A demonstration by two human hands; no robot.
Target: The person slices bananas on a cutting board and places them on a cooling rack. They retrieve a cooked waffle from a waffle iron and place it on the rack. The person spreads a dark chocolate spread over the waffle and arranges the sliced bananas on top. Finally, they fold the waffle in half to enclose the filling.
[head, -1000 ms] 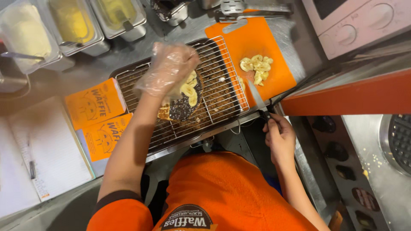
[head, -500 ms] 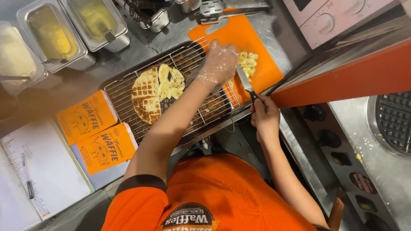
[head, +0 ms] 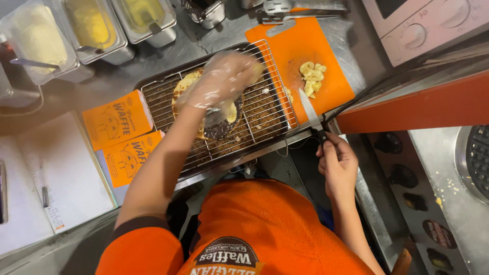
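Hands: two, the left hand [head: 224,81] in a clear glove, the right hand [head: 337,165] bare
Waffles: one waffle [head: 206,104] on the rack
Wire racks: one wire rack [head: 254,114]
Knives: one knife [head: 309,112]
Cutting boards: one orange cutting board [head: 295,48]
Heaps of banana slices: one banana heap [head: 312,77] on the board; slices too bunched to count
Orange paper sleeves: two, upper sleeve [head: 117,119] and lower sleeve [head: 133,158]
Filled metal tubs along the worktop's far edge: three, pale tub [head: 35,43], yellow tub [head: 91,25], third tub [head: 142,12]
Notepads: one lined notepad [head: 56,173]

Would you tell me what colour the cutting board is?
Orange; the cutting board shows best in the head view.
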